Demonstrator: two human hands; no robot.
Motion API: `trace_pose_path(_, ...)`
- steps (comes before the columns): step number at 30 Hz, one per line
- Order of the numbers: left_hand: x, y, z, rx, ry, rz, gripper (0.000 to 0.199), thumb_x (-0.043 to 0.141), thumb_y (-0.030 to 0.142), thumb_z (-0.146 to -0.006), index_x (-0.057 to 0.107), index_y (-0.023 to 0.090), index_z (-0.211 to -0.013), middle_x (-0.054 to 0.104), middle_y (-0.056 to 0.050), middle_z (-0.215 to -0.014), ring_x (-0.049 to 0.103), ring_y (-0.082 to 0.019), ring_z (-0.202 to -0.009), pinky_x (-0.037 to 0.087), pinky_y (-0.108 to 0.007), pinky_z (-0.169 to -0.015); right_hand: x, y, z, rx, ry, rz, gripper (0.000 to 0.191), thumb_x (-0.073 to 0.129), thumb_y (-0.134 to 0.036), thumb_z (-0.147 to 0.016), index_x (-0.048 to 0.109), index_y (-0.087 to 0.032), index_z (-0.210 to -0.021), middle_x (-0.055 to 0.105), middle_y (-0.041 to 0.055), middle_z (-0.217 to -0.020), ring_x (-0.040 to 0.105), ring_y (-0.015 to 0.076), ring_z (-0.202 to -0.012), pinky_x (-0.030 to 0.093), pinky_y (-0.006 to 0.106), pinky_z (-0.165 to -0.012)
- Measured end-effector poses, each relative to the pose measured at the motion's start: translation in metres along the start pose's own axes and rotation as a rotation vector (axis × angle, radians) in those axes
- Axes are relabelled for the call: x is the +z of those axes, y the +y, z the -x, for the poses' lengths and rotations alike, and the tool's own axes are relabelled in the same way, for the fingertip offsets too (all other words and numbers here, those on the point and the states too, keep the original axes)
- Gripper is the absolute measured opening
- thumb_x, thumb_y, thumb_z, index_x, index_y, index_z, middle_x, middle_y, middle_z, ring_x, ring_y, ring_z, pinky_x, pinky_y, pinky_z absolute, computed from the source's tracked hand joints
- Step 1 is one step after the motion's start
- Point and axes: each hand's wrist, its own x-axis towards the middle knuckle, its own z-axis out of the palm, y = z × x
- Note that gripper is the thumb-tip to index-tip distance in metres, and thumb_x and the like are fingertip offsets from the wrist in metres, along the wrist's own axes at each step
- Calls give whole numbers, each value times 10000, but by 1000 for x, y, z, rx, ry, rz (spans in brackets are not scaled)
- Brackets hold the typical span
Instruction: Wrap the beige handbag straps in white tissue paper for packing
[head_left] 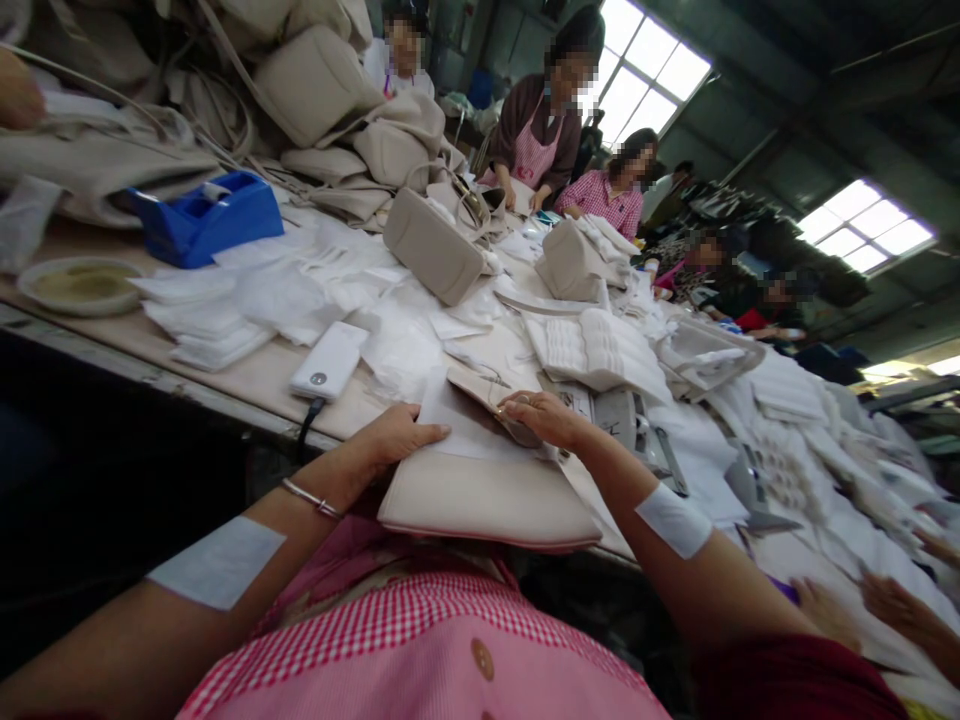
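Observation:
A beige handbag (487,500) lies flat at the table edge, close against my body. On its upper part rests a white sheet (442,405). My left hand (397,437) is at the left edge of this sheet, its thumb over the sheet and its other fingers partly hidden. My right hand (544,415) is closed on a raised beige flap (476,390), with fingers bent over its right end. Whether the flap belongs to the handbag or is a separate piece, I cannot tell. Thin cord or thread lies just behind the flap.
Left of my hands lie a white power bank (328,360) with a black cable, stacked white sheets (217,315), a blue tape dispenser (206,218) and a shallow dish (79,285). Beige bags (435,245) and white padding (600,345) crowd behind. Co-workers (540,130) stand along the table.

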Motion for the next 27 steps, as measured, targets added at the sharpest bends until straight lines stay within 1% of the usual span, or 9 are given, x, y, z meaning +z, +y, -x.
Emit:
trace_pose_path(4,-1,-2,-1,2,21,-6,616,803,554,-547,703,100,-950,750,-123,-887,690,-288,-786,523,-347,-667,2,-5,2,-43,4,63,317,442,-329,-936,727,-199,-884,687,69,-1123,636,193,-967,455,279,-880)
trace_pose_path(9,0,-4,-2,2,16,-15,594,788,557,-569,702,116,-958,752,-117,-902,693,-282,-774,520,-336,-644,13,-17,10,-66,-7,177,412,391,-372,-969,721,-168,-830,631,85,-1214,626,186,-954,435,293,-902)
trace_pose_path(11,1,-3,-2,14,25,-23,591,787,549,-576,704,118,-972,752,-114,-914,692,-283,-787,524,-340,-657,21,-23,15,-86,22,279,441,346,-375,-986,716,-165,-871,600,99,-1249,613,194,-984,422,298,-915)
trace_pose_path(14,2,-1,-2,46,41,-58,592,785,539,-590,702,112,-991,750,-114,-937,689,-283,-824,527,-342,-690,31,-30,20,-112,50,495,414,318,-362,-992,690,-183,-1020,554,116,-1299,596,225,-1010,414,334,-894)
trace_pose_path(16,3,-1,-2,45,47,-72,586,780,543,-598,701,111,-985,750,-110,-930,688,-278,-824,528,-337,-691,35,-32,21,-115,44,614,380,325,-348,-988,656,-199,-1102,556,130,-1282,582,250,-1022,416,352,-853)
trace_pose_path(18,3,-1,-2,35,49,-74,581,778,548,-595,700,114,-974,751,-104,-916,688,-274,-813,528,-332,-678,36,-33,21,-126,31,687,363,323,-328,-987,628,-202,-1137,570,141,-1239,568,264,-1031,417,360,-832)
trace_pose_path(22,2,-1,-1,46,44,-72,579,782,541,-583,708,115,-968,751,-101,-908,686,-279,-810,525,-328,-656,37,-31,21,-157,43,707,353,315,-320,-986,598,-185,-1148,569,143,-1200,567,259,-993,414,377,-853)
trace_pose_path(25,1,0,-1,69,39,-82,566,770,525,-606,709,111,-987,751,-102,-925,682,-279,-828,521,-331,-682,38,-31,22,-172,57,694,329,355,-316,-972,579,-167,-1162,551,152,-1224,557,258,-1015,401,370,-884)
trace_pose_path(27,1,1,-1,80,49,-108,570,766,525,-611,707,108,-996,750,-102,-940,679,-278,-844,517,-331,-704,38,-31,21,-174,42,704,326,374,-319,-964,575,-155,-1160,549,160,-1218,552,266,-1024,399,370,-882)
